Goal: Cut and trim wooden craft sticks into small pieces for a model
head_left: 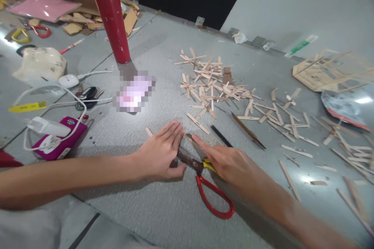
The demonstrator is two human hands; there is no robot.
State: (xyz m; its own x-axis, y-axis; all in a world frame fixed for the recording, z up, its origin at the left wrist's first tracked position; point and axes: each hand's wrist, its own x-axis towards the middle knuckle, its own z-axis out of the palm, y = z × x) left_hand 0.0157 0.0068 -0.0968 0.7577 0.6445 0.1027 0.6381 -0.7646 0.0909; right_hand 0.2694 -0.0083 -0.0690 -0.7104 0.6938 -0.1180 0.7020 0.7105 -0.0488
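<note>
Head view: left hand (162,151) lies flat, fingers pressed together, over a wooden stick (149,131) on the grey table (163,218). Right hand (230,161), fingers stretched together, covers red-handled scissors (199,167) touching both hands; its grip is hidden.

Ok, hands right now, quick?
Left hand: open, flat on the table over a wooden stick.
Right hand: on the scissors, fingers stretched forward; grip cannot be told.
</note>
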